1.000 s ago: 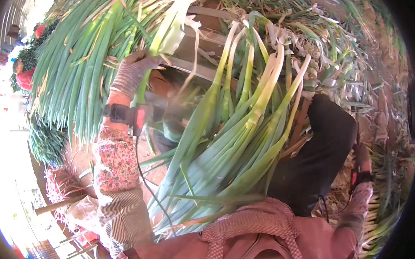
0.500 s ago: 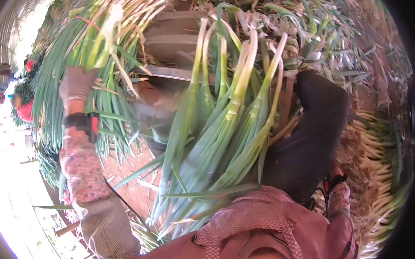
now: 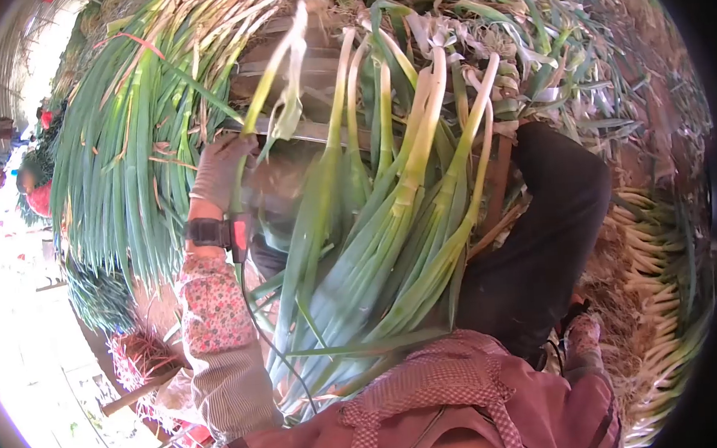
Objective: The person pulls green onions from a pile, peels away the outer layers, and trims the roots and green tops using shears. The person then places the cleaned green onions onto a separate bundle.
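Observation:
My left hand (image 3: pixel 222 168), in a pale glove with a black band at the wrist, is closed around a green onion (image 3: pixel 264 86). Its white root end points up, with a loose peeling leaf beside it. To the right, several large green onions (image 3: pixel 405 184) lie across my lap, white ends up and leaves toward my body. A thick pile of unpeeled green onions (image 3: pixel 135 131) is left of my left hand. My right arm is low beside my dark-trousered leg; the right hand's fingers are hidden there.
Trimmed leaves and peelings (image 3: pixel 562 55) cover the upper right. A row of onions with white stems (image 3: pixel 654 288) lines the right side. A person in red (image 3: pixel 39 198) is at the far left. Pink strands (image 3: pixel 141 360) lie at lower left.
My left hand has moved right, from the onion pile toward my lap, bringing one onion with it. My right arm has shifted slightly behind my leg.

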